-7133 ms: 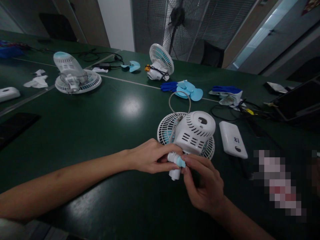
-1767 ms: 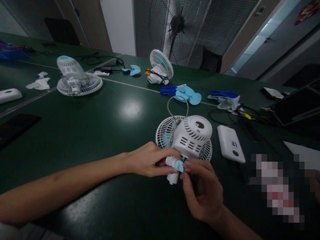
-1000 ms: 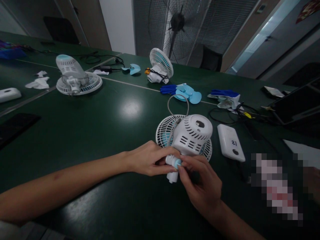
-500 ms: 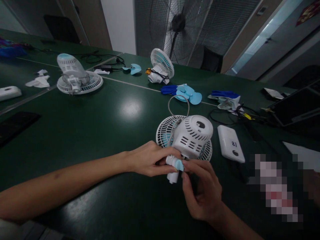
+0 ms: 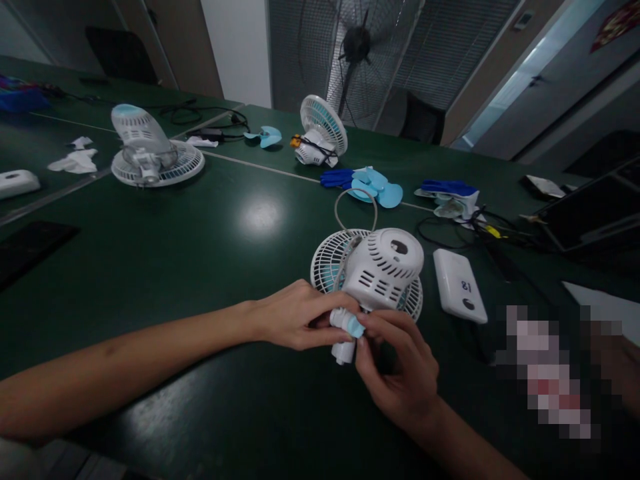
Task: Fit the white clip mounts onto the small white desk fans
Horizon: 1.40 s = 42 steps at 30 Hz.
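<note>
A small white fan [image 5: 385, 267] lies grille-down on the green table, its slotted motor housing facing up. At its near end is a white neck joint [image 5: 341, 319] with a light-blue knob [image 5: 355, 326] on its side. My left hand [image 5: 305, 317] is closed around the neck joint, thumb above and a finger below. My right hand [image 5: 403, 367] pinches the knob between thumb and fingertips, which partly cover it. A thin grey cable [image 5: 356, 191] loops up behind the housing.
To the right lie a white fan base [image 5: 460, 285] marked 18 and dark cables. Light-blue fan blades [image 5: 377, 187] and blue gloves [image 5: 447, 190] sit farther back. Two other fans, one at left [image 5: 150, 150] and one at the back [image 5: 323, 133], rest on the table. A phone-like black slab [image 5: 35, 250] lies left.
My right thumb has moved up and left, closing in on the light-blue knob. My left hand keeps its grip on the neck joint. The whole view has shifted slightly.
</note>
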Each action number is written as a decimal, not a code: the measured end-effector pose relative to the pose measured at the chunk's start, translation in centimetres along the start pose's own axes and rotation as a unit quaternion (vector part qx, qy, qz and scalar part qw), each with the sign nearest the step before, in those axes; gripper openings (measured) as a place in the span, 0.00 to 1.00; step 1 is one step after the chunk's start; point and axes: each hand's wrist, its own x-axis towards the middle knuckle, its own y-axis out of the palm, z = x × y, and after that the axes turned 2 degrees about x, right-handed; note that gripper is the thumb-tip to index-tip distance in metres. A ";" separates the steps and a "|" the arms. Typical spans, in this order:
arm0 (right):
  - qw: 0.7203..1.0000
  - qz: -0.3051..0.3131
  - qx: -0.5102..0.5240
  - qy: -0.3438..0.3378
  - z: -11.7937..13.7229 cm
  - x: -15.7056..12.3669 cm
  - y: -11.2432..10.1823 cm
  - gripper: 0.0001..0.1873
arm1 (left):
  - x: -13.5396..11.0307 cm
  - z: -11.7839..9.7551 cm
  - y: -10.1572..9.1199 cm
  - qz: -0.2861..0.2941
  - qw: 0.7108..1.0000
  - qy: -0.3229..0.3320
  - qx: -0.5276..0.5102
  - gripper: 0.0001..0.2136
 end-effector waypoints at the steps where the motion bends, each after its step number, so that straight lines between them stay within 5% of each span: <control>1: 1.000 -0.001 0.002 0.007 0.1 0.0 0.0 0.23 | 0.0 0.0 0.0 -0.001 1.000 0.001 0.001 0.15; 12: 0.999 0.008 -0.035 0.020 0.3 0.3 0.4 0.13 | 0.0 0.0 0.0 -0.003 1.000 0.008 0.010 0.15; 26: 0.999 0.009 0.005 -0.047 0.2 -0.2 -0.2 0.27 | -0.1 0.1 0.0 -0.001 1.000 0.004 -0.004 0.16; 42: 0.999 -0.005 0.018 0.039 0.1 -0.1 0.1 0.19 | -0.1 0.1 0.1 -0.002 1.000 0.003 0.004 0.17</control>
